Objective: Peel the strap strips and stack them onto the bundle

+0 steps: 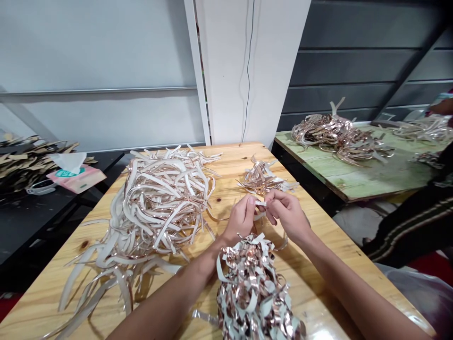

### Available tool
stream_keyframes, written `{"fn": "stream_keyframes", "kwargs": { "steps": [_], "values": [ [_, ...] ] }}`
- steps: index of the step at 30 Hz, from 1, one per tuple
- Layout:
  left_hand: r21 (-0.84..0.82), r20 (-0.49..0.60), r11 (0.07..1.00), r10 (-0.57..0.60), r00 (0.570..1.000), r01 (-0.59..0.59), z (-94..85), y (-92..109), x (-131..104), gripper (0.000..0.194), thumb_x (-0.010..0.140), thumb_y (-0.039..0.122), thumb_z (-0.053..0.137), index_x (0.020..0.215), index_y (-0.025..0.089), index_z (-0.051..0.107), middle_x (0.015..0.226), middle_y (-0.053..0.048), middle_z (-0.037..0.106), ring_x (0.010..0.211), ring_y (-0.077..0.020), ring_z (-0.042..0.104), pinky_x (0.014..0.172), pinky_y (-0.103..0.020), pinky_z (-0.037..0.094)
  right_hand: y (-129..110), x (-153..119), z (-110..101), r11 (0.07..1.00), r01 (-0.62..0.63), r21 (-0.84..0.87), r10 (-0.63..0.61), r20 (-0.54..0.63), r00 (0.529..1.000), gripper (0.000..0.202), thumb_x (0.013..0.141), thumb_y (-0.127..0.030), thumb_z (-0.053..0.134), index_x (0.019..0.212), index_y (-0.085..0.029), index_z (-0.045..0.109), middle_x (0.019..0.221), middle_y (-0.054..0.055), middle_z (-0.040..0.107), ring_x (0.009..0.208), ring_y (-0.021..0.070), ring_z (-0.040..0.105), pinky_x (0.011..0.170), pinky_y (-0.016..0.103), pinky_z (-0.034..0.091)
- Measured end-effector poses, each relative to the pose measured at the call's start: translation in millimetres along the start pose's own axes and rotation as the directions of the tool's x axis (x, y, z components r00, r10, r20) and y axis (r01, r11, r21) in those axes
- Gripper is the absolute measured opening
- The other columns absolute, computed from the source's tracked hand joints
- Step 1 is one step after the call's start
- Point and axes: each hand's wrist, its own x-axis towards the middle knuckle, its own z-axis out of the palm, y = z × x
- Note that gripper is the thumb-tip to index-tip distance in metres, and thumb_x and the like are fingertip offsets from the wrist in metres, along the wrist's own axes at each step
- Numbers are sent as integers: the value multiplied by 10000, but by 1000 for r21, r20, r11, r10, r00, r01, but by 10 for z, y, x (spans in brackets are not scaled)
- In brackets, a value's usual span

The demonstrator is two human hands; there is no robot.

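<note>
Over the middle of the wooden table [311,269], my left hand [243,215] and my right hand [286,212] meet, fingertips closed. Between them runs a short white strip [261,203], pinched at both ends. A longer strip hangs below the fingers toward the tabletop. Just beyond my hands lies a small pile of rose-gold and white strips [264,177]. To the left spreads a large tangled heap of long white-backed strips [155,198]. Nearest me, between my forearms, is a thick bundle of curled shiny rose-gold strips [253,288].
A black table [21,226] at the left holds a tissue pack [79,177] and brown strips [21,165]. Across a gap on the right, a green table [357,182] carries more shiny strips [339,134]. Another person's striped trouser leg [410,222] is beside it.
</note>
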Motion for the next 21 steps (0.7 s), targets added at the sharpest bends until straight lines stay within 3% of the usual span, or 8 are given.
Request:
{"fn": "stream_keyframes", "kwargs": {
  "steps": [6,10,12,14,16,18,21],
  "values": [
    [24,-25,995,-95,995,95,-12,29,16,441,1082,496,314,839,213,550,776,-15,621,721,-164,568,722,-292,424,31,27,4,969,-71,238,85,-52,995,83,799,-225,611,724,-212,579,476,-113,310,375,81,320,400,222,209],
    [11,-56,993,-114,992,115,-15,23,17,464,1074,530,311,792,216,503,751,-3,589,707,-153,537,714,-282,416,22,30,17,971,-48,234,71,-89,993,124,821,-248,575,706,-229,534,489,-99,315,386,104,354,409,247,250],
    [-19,-101,993,-117,988,116,-12,10,19,466,1071,545,307,768,222,453,725,8,540,699,-149,521,711,-281,416,0,22,16,990,-27,139,40,-87,995,220,918,-334,497,721,-238,516,499,-77,364,412,131,416,436,269,306],
    [-54,-127,992,-117,985,110,-9,-2,19,461,1067,550,313,758,226,425,724,10,519,703,-149,513,713,-283,422,-27,8,14,996,-9,-94,2,-71,997,328,984,-426,437,719,-242,498,518,-52,428,462,152,457,479,286,338],
    [-79,-115,992,-107,988,98,-7,-10,17,452,1066,542,329,759,226,431,735,4,523,715,-154,512,719,-289,428,-49,-4,16,914,25,-405,-56,-63,996,358,969,-476,516,702,-239,483,542,-38,474,511,156,455,518,290,326],
    [-93,-99,992,-93,991,84,-11,-10,11,444,1067,525,340,755,225,442,737,-1,514,719,-159,504,723,-298,427,-56,-11,21,788,67,-612,-115,-40,993,342,934,-450,605,701,-233,480,566,-36,503,537,150,444,546,290,307],
    [-137,-87,989,-72,994,60,-29,8,-4,438,1068,496,347,740,225,448,757,-20,511,741,-173,500,748,-322,439,-48,-18,27,740,127,-660,-143,30,989,267,968,-373,553,749,-225,511,605,-36,537,550,144,450,563,288,307]
  ]
}}
